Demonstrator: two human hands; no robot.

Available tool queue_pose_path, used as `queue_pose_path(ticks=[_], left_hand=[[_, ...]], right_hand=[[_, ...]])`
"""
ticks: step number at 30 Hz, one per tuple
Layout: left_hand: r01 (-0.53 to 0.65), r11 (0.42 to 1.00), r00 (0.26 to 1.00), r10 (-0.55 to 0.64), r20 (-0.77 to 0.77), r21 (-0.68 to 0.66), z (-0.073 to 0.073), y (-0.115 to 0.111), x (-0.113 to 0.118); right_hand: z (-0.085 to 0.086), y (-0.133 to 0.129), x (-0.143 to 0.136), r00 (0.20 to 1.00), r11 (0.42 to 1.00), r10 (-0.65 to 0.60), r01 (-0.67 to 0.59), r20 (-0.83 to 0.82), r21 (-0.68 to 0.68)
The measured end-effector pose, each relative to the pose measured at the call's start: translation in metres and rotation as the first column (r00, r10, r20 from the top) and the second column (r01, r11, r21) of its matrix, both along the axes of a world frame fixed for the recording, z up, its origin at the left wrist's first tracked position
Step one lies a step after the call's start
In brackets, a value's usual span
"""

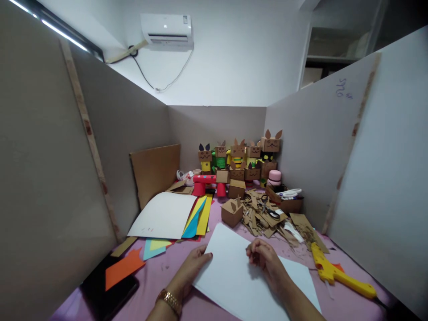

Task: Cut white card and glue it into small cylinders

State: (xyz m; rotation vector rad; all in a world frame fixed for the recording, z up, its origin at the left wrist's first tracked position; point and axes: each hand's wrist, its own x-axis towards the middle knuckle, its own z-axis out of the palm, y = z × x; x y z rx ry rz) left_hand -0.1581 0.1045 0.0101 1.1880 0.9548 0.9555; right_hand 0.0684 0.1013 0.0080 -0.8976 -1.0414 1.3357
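A large sheet of white paper (230, 272) lies tilted in front of me. Its left edge is in my left hand (194, 267), thumb on top and fingers underneath. My right hand (265, 261) is over the right part of the sheet, its fingers curled in a pinch. Whether anything small sits between those fingertips I cannot make out. Another piece of white paper (301, 276) shows beneath, to the right of my right wrist. Beyond the sheet stands a small brown cardboard box (231, 213) with ear-like pieces on it.
A yellow glue gun (344, 274) lies on the right. Scissors (272, 211) rest on a heap of cardboard scraps (256, 218). Several cardboard animal figures (237, 154) stand at the back. Coloured sheets (200, 218), orange paper (123, 267) and a black flat object (110, 290) are on the left.
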Motion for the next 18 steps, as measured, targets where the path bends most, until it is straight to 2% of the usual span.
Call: queue_pose_path(ticks=[3,5,9,13,15,18], left_hand=[[-0.047,0.998,0.998,0.048,-0.026,0.045,-0.001,-0.003,0.002],[-0.069,0.994,0.996,0.073,-0.042,0.085,-0.002,-0.006,0.003],[-0.076,0.988,0.994,0.085,-0.062,0.138,0.001,-0.012,0.004],[-0.058,0.99,0.997,0.065,-0.052,0.131,0.006,-0.013,0.003],[-0.051,0.992,0.998,0.056,-0.039,0.113,0.008,-0.012,0.003],[-0.045,0.996,0.999,0.047,-0.019,0.082,0.008,-0.01,0.003]], right_hand=[[-0.005,0.0,0.005,0.995,0.997,-0.076,0.074,0.071,0.032],[-0.009,0.002,0.01,0.973,0.983,-0.177,0.169,0.15,0.066],[-0.017,0.01,0.019,0.87,0.921,-0.387,0.347,0.306,0.18],[-0.026,0.015,0.021,0.772,0.901,-0.425,0.312,0.473,0.3],[-0.029,0.016,0.02,0.765,0.909,-0.405,0.278,0.5,0.311],[-0.03,0.016,0.019,0.789,0.908,-0.406,0.291,0.462,0.3]])
